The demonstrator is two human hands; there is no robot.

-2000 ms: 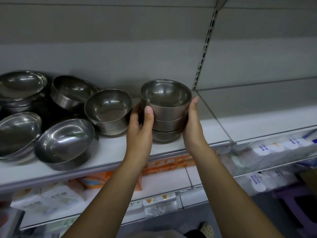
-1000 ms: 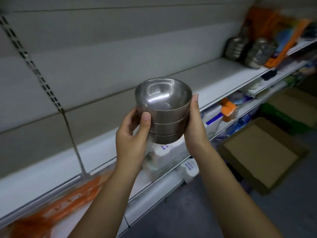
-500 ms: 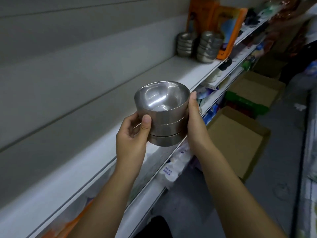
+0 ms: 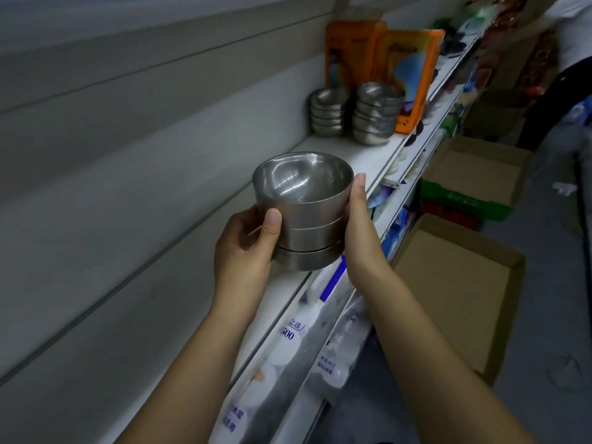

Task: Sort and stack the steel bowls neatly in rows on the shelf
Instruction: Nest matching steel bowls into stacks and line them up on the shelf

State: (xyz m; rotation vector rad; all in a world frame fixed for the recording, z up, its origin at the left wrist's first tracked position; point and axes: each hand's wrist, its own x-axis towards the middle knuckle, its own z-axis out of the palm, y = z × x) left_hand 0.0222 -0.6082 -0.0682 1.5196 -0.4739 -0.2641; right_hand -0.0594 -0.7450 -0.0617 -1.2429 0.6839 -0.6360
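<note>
A stack of three nested steel bowls [image 4: 304, 213] is held in the air above the white shelf [image 4: 362, 155]. My left hand [image 4: 246, 248] grips its left side, thumb on the front wall. My right hand [image 4: 360, 232] presses flat against its right side. Farther along the shelf stand two taller stacks of steel bowls, one at the back [image 4: 328, 112] and one at the front [image 4: 378, 113], side by side.
Orange packages [image 4: 413, 75] stand right behind the two stacks. Bagged goods [image 4: 301, 344] fill the lower shelf under my arms. Open cardboard boxes [image 4: 461, 293] sit on the floor to the right. A person [image 4: 557, 75] stands at the far right.
I lifted the stack off the shelf, away from the loose bowls, and turned right along the aisle. The two far stacks have come closer in view.
</note>
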